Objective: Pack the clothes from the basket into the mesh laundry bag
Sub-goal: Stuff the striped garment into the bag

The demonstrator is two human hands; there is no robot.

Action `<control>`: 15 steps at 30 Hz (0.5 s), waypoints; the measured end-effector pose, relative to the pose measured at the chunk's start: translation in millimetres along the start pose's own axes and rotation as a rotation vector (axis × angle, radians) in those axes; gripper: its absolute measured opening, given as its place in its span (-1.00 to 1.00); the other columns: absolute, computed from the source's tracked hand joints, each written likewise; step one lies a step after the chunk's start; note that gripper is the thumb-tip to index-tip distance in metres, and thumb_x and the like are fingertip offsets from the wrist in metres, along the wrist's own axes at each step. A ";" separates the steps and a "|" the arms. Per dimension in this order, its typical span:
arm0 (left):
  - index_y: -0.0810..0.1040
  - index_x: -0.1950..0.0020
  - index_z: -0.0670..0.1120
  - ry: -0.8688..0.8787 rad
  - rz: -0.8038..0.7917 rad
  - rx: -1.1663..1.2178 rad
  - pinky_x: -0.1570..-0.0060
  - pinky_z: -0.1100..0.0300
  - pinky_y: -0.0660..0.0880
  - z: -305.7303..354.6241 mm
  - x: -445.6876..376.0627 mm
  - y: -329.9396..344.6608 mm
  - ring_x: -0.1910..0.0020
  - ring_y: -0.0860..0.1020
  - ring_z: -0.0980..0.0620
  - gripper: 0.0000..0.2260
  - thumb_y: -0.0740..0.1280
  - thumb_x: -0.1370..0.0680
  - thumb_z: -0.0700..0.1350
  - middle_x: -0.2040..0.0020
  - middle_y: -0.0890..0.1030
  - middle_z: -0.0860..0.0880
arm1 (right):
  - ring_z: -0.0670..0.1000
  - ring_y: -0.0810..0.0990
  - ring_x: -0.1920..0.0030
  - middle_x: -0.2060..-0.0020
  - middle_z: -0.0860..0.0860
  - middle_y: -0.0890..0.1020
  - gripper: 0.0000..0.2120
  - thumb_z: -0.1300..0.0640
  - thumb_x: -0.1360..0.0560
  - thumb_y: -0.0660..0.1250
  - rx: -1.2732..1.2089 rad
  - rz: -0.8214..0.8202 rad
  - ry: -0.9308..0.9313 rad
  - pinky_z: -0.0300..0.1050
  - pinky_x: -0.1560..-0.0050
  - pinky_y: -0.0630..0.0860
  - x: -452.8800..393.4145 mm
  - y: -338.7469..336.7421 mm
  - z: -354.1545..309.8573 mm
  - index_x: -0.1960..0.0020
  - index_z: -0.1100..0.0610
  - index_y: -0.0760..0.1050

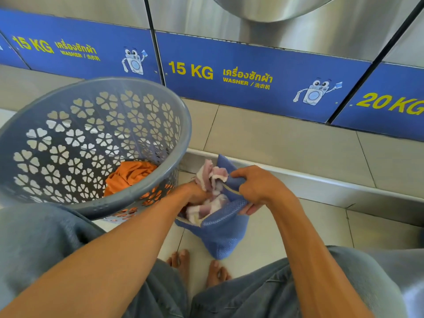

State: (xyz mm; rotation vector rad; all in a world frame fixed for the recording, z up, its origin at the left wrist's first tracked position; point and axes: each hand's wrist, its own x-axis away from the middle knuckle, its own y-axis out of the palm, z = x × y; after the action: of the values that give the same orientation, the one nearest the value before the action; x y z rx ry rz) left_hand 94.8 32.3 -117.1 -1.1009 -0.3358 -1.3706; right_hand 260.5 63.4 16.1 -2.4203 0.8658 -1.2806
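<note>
A grey plastic basket (68, 203) with flower-shaped holes stands at the left, and an orange garment (130, 174) lies at its bottom. To its right hangs a blue mesh laundry bag (223, 232). My right hand (257, 187) grips the bag's rim and holds its mouth apart. My left hand (195, 193) is pushed into the bag's mouth, closed on a pink-and-white striped cloth (212, 177). Part of the cloth sticks up above the rim and part lies inside the bag.
Steel washing machines (229, 72) with blue labelled panels line the far side. A raised tiled step with a metal edge (321, 180) runs in front of them. My bare feet (197, 265) and grey trouser legs are at the bottom, on pale floor tiles.
</note>
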 end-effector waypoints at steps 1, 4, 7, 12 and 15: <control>0.56 -0.13 -0.13 -0.036 -0.011 -0.007 -0.19 -0.08 0.54 -3.9 -2.7 -2.7 -0.07 0.59 -0.15 -0.65 0.30 -0.45 0.03 -0.16 0.63 -0.22 | 0.16 0.69 0.31 -0.33 0.31 0.44 -0.34 0.45 -0.48 -0.04 -0.018 -0.039 -0.025 0.05 0.21 0.67 1.4 2.5 -3.7 -0.47 -0.02 0.31; 0.55 0.18 -0.12 -0.127 -0.023 0.149 0.29 -0.04 0.61 2.2 26.3 -14.8 0.31 0.59 -0.12 -0.77 0.22 -0.57 -0.04 0.25 0.61 -0.15 | 0.18 0.69 0.37 -0.45 0.26 0.31 -0.29 0.50 -0.49 0.00 -0.106 -0.120 -0.113 0.04 0.19 0.69 4.7 6.6 -14.7 -0.44 -0.10 0.35; 0.49 0.14 -0.02 -0.042 0.057 0.230 0.57 0.27 0.48 18.9 41.1 -23.7 0.57 0.42 0.10 -0.68 0.18 -0.56 0.21 0.37 0.53 0.01 | 0.32 0.70 0.25 -0.35 0.26 0.39 -0.33 0.46 -0.48 -0.03 -0.170 -0.039 -0.084 0.18 0.11 0.67 4.8 8.7 -18.2 -0.48 -0.05 0.28; 0.49 0.18 -0.05 0.140 -0.130 0.405 0.45 0.20 0.52 41.6 54.3 -4.5 0.57 0.48 0.06 -0.80 0.29 -0.55 0.04 0.51 0.51 0.01 | 0.28 0.68 0.35 -0.13 0.25 0.54 -0.47 0.28 -0.54 0.08 0.018 0.176 -0.051 0.17 0.23 0.67 -7.3 15.0 -13.6 -0.49 0.05 0.15; 0.58 0.00 -0.14 0.166 -0.292 0.583 0.10 0.05 0.50 35.5 42.1 20.7 0.17 0.57 -0.11 -0.85 0.32 -0.45 -0.23 0.23 0.59 -0.17 | 0.26 0.67 0.41 -0.08 0.28 0.54 -0.40 0.30 -0.51 0.06 0.065 0.185 -0.034 0.13 0.27 0.68 -7.1 9.8 -6.6 -0.52 0.02 0.07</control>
State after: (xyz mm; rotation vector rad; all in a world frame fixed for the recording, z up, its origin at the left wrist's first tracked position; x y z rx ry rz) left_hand 137.3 30.6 -76.4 -0.4641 -0.7414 -1.4761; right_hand 248.3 60.4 10.4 -2.2467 0.9969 -1.1774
